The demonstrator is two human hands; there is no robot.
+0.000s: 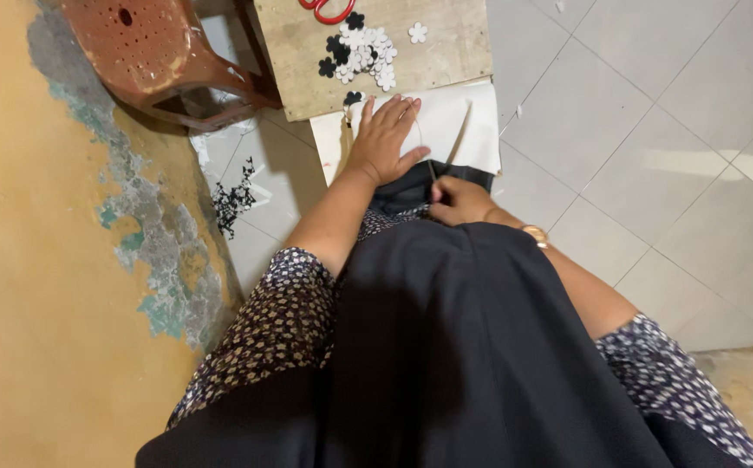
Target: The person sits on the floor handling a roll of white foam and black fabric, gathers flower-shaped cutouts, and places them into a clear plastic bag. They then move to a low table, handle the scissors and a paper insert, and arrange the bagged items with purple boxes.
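Observation:
My left hand (385, 139) lies flat with fingers spread on a white sheet (467, 130) resting over my lap and the edge of a wooden board (446, 52). A small round white piece shows under its fingers. My right hand (456, 201) is closed around a thin dark tool, held upright at the sheet's near edge; its tip touches the sheet by my left thumb. On the board sits a pile of small black and white flower-shaped cutouts (361, 54), with red-handled scissors (329, 10) beyond them.
A brown plastic stool (155, 52) stands at the upper left by a peeling yellow wall (38, 260). Black scraps (233, 199) lie on the white tiled floor (654, 130) beside me. My dark garment covers the foreground.

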